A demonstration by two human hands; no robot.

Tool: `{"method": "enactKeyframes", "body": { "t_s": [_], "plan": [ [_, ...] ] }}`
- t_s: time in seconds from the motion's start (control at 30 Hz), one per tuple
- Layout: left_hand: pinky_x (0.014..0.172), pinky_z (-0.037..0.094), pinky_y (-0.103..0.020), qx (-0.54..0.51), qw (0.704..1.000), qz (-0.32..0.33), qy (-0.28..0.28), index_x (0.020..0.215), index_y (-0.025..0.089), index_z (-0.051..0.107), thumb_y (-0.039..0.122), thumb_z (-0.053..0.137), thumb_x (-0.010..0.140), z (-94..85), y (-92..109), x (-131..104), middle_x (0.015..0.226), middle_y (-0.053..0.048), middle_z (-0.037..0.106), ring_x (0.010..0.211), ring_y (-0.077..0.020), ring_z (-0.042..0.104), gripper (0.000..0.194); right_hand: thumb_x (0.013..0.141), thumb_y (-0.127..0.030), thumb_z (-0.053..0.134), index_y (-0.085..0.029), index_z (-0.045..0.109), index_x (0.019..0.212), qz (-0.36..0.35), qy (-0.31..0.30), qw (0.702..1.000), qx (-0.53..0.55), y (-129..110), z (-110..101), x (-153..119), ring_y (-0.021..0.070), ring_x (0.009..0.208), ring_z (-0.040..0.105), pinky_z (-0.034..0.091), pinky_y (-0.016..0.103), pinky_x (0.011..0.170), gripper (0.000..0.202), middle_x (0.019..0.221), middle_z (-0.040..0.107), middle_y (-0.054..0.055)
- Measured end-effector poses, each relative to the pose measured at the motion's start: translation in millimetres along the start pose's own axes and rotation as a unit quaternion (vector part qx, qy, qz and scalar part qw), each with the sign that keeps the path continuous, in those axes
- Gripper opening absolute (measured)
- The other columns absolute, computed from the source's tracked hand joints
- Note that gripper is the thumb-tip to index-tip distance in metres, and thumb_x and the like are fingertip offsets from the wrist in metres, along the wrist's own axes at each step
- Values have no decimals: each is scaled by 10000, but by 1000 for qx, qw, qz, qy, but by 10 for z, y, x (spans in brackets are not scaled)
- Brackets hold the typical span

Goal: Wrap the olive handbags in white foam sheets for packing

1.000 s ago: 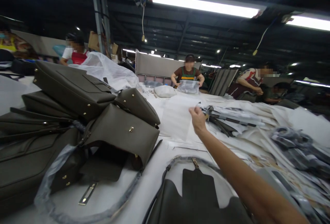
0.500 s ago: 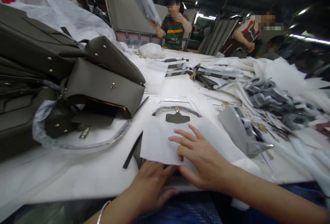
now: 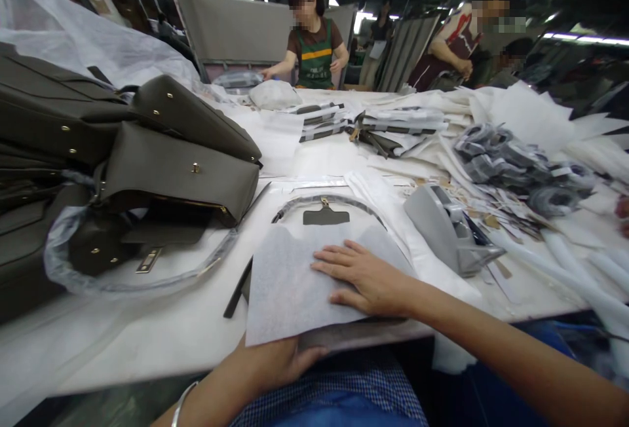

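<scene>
A thin white sheet of paper (image 3: pixel 289 276) covers most of a dark olive handbag (image 3: pixel 363 337) lying at the near table edge. Beyond the paper show the bag's flap tab (image 3: pixel 326 217) with a gold clasp and its plastic-wrapped handle (image 3: pixel 354 200). My right hand (image 3: pixel 361 276) lies flat on the sheet, fingers stretched out. At the bag's near edge is my left hand (image 3: pixel 278 361), its thumb showing and its fingers hidden under the paper. A dark strap (image 3: pixel 238 288) sticks out left of the sheet.
More olive handbags (image 3: pixel 181 171) are piled on the left, one with a wrapped handle (image 3: pixel 122 291). A grey tape dispenser (image 3: pixel 447 230) stands right, before a heap of wrapped rolls (image 3: pixel 511 165). Wrapped strips (image 3: pixel 393 122) lie farther back. A person in a green apron (image 3: pixel 314 54) stands across the table.
My right hand has come down flat on the paper, which now reaches nearer and covers my left fingers. Across the table, the person has lowered a clear plastic package to the tabletop.
</scene>
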State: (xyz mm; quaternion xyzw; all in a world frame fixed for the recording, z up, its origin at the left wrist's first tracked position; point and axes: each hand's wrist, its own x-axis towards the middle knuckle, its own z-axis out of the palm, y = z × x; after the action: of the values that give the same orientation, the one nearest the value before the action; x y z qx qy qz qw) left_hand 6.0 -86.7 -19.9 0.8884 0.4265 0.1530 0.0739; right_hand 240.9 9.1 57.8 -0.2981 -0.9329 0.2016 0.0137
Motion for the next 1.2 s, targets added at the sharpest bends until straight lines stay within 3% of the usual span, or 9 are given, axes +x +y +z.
{"method": "enactKeyframes", "body": {
  "t_s": [0.1, 0.33, 0.53, 0.7, 0.83, 0.93, 1.03, 1.13, 1.2],
  "plan": [
    [1138, 406, -457, 10, 1000, 3, -9, 1545, 258, 278, 606, 504, 933, -1, 10, 7, 1500, -72, 479, 1399, -306, 417, 740, 977, -568, 453, -268, 344, 1527, 35, 24, 998, -38, -36, 142, -50, 269, 1493, 259, 172, 571, 1214, 637, 1602, 328, 43],
    [1043, 475, -457, 31, 999, 5, -35, 1471, 219, 418, 608, 515, 929, -45, 0, 21, 1323, -114, 639, 1200, -307, 610, 675, 997, -578, 371, -267, 336, 1530, 113, 91, 985, -91, -72, 316, -66, 297, 1488, 265, 210, 595, 1199, 618, 1608, 316, 36],
    [871, 573, -458, 55, 997, 4, -55, 1360, 214, 533, 559, 559, 918, -112, 46, 55, 1102, -114, 730, 957, -304, 707, 561, 999, -549, 396, -249, 345, 1527, 89, 106, 986, -89, -65, 360, -82, 341, 1476, 280, 211, 635, 1178, 609, 1600, 331, 84],
    [768, 610, -362, 66, 997, 41, 24, 1216, 164, 602, 282, 441, 999, -553, 359, 54, 1016, -96, 744, 882, -240, 722, 295, 999, -554, 397, -249, 374, 1513, 69, 119, 988, -74, -41, 373, -90, 338, 1474, 285, 199, 626, 1182, 598, 1590, 353, 98],
    [720, 586, -207, -15, 992, 87, 94, 1193, 177, 599, 270, 491, 1003, -890, 513, 272, 977, -22, 753, 811, -130, 716, 237, 996, -538, 418, -238, 378, 1510, 63, 129, 987, -68, -34, 401, -100, 344, 1477, 274, 183, 633, 1182, 596, 1586, 360, 111],
    [1043, 503, -352, 16, 994, 72, 78, 1357, 151, 511, 264, 480, 1008, -814, 319, 582, 1357, -101, 615, 1242, -209, 587, 369, 1000, -517, 421, -217, 380, 1507, 55, 133, 988, -56, -13, 410, -105, 347, 1475, 277, 170, 642, 1181, 591, 1578, 371, 126],
    [1109, 410, -558, 89, 996, 23, 8, 1446, 157, 431, 348, 440, 1023, -570, -24, 758, 1475, -141, 499, 1364, -298, 468, 464, 996, -550, 402, -195, 392, 1500, 55, 139, 989, -20, 28, 398, -113, 313, 1472, 292, 175, 594, 1200, 617, 1559, 407, 122],
    [1139, 374, -542, 102, 995, 15, -14, 1488, 209, 380, 362, 423, 1024, -397, -238, 671, 1498, -94, 480, 1394, -272, 432, 491, 985, -585, 404, -213, 442, 1474, 70, 160, 984, 20, 28, 379, -155, 273, 1460, 321, 176, 519, 1221, 616, 1541, 444, 88],
    [1142, 377, -502, 113, 992, 46, 30, 1512, 238, 345, 377, 463, 1002, -316, -293, 548, 1503, -73, 476, 1384, -266, 446, 542, 968, -612, 422, -238, 473, 1450, 81, 186, 979, 22, -14, 380, -197, 268, 1444, 349, 177, 501, 1225, 612, 1523, 472, 66]
  ]
}}
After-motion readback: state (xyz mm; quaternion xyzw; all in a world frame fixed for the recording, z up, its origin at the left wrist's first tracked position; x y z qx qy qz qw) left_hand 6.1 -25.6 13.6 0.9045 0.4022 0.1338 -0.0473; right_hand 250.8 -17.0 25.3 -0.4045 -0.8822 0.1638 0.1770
